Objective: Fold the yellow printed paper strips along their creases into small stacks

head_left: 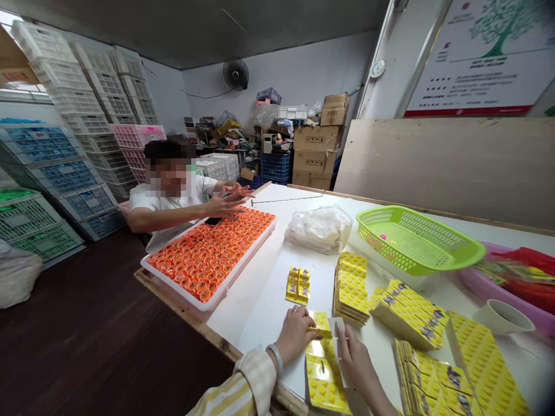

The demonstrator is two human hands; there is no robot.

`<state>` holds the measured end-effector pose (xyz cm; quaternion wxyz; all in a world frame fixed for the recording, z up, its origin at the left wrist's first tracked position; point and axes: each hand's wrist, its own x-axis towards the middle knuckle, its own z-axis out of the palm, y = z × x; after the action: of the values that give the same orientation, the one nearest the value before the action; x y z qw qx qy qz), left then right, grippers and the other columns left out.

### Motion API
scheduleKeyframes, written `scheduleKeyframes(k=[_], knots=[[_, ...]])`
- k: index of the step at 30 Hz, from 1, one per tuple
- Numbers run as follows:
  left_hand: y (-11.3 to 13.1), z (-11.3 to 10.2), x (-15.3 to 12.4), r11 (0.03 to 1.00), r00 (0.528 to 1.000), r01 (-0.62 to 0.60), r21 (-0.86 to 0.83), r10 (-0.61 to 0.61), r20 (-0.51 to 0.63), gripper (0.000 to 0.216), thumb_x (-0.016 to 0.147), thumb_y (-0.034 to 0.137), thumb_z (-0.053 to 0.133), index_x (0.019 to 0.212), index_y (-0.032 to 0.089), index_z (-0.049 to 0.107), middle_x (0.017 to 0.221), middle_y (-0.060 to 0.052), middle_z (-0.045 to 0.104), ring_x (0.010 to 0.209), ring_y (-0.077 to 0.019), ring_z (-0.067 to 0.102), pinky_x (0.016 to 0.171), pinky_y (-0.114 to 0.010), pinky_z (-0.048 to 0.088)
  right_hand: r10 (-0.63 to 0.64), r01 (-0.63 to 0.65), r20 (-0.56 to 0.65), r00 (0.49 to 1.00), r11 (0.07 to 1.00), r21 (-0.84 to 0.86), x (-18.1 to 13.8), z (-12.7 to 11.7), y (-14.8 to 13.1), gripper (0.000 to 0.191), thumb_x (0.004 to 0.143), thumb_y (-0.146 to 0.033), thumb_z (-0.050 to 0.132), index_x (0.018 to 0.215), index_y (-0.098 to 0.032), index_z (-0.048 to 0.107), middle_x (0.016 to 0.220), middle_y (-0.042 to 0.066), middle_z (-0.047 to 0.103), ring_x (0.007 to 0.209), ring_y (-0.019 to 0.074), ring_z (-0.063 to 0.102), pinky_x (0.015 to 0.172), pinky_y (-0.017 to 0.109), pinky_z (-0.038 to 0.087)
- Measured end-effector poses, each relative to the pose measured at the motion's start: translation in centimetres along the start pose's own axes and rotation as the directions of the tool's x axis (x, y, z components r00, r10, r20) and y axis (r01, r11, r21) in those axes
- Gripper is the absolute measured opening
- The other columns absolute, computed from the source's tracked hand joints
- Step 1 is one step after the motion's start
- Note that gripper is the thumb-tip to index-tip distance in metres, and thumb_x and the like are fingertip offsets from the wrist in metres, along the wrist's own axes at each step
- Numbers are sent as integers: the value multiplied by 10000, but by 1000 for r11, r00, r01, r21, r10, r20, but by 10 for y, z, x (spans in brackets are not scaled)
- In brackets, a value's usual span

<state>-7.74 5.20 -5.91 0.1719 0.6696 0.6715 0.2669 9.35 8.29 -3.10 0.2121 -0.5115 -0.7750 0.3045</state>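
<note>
Yellow card shines, patterned with small repeated shapes.

"The card sheet?"
"Yellow, with a repeating two-tone pattern; the worktop is white."
"And the sleeve?"
"Yellow-and-white striped; its cuff pale checked; the plastic basket lime green; the basin lilac; the tray white."

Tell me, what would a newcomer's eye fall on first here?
Probably the mass of bright orange round pieces, packed in a white tray on the left of the table. Next might come the lime-green basket toward the right. Nearest the camera, the person's left hand touches a yellow sheet, while the right hand holds a white strip along its edge.
</note>
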Motion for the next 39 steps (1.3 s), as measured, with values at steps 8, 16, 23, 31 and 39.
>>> scheduleKeyframes(k=[8,16,23,31,39], knots=[[4,15,-6,992,991,-119,-47,121,53,73,861,251,657,850,182,682,936,-29,610,911,-171,519,812,-309,381,37,31,172,984,925,-378,16,4,7,328,968,-371,158,890,-230,443,707,64,675,653,244,647,514,296,300],[3,11,-8,991,993,-97,-93,103,52,108,838,272,686,842,165,676,944,-31,598,919,-166,524,821,-282,420,118,41,212,970,780,-625,14,3,-12,283,955,-140,213,1016,-159,489,793,127,702,743,284,688,534,306,323],[4,5,-12,989,993,-71,-133,82,80,54,858,122,589,834,158,622,981,-41,574,958,-177,511,886,-303,435,56,157,289,956,736,-659,12,11,-30,289,919,-60,281,1033,-205,504,806,67,715,752,222,696,558,277,355],[7,-15,-25,983,995,-48,-177,62,74,255,801,35,556,1020,163,532,1090,-52,528,1006,-168,503,917,-278,440,40,165,264,964,690,-705,7,20,-32,328,916,-28,225,1023,-188,491,753,82,703,733,254,702,533,277,330],[39,-2,-64,997,997,-65,-52,67,43,707,563,561,809,1079,150,551,1185,-105,518,1099,-297,452,1018,-446,376,38,212,348,937,731,-649,12,14,-34,183,924,-120,335,1055,-192,440,803,62,702,759,216,688,534,285,284]])
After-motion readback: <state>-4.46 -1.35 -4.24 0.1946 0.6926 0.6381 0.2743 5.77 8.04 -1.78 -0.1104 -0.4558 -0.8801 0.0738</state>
